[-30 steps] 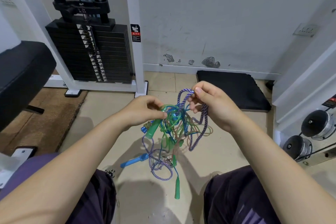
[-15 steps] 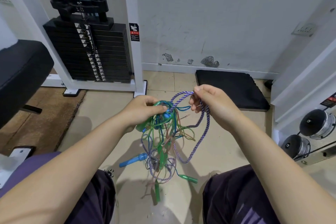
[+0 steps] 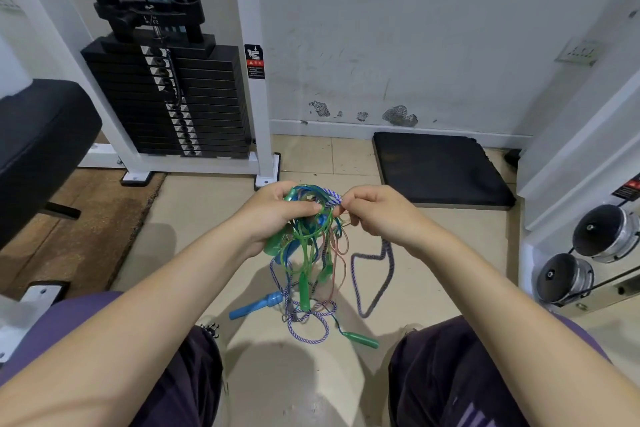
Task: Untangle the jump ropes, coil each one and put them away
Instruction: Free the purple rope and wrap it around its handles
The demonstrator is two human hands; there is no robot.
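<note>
The left hand [image 3: 277, 215] grips the limp, light jump ropes [image 3: 308, 253]; the right hand [image 3: 372, 215], at three o'clock, pinches the purple braided cord [image 3: 333, 199], probably the best strand to draw free.

Light: bright, even, soft.
Shadows: faint grey ones on floor [image 3: 214, 218] below the arms.
Edges: wide-angle bending.
Focus: mostly sharp.

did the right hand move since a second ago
Yes. The right hand has dropped and drawn in toward the left hand, ending lower against the black mat, pinching the purple rope close to the tangle.
</note>
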